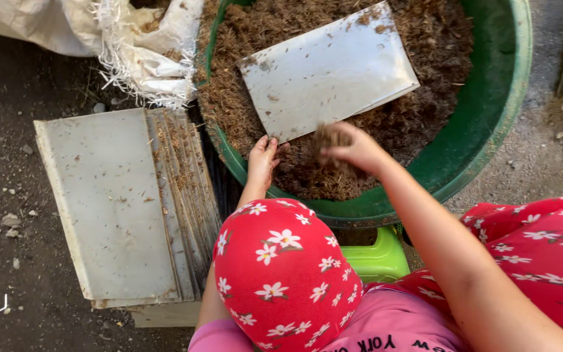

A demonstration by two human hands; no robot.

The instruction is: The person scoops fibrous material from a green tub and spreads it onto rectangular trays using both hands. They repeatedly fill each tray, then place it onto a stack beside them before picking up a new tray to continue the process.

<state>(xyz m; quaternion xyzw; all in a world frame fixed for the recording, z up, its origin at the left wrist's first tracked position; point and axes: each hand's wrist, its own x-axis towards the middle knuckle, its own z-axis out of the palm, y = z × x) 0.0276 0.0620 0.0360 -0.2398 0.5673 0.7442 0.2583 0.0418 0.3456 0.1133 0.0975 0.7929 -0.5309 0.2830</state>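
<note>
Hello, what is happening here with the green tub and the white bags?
A seated person works over a green tub of brown fibrous material. The right hand grips a clump of it beside a flat white bag lying on the pile. The left hand rests at the bag's lower corner. A stack of similar bags lies beside the tub.

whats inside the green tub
The green tub holds brown fibrous material, with a flat white bag lying on top. The tub's bottom is covered.
</note>
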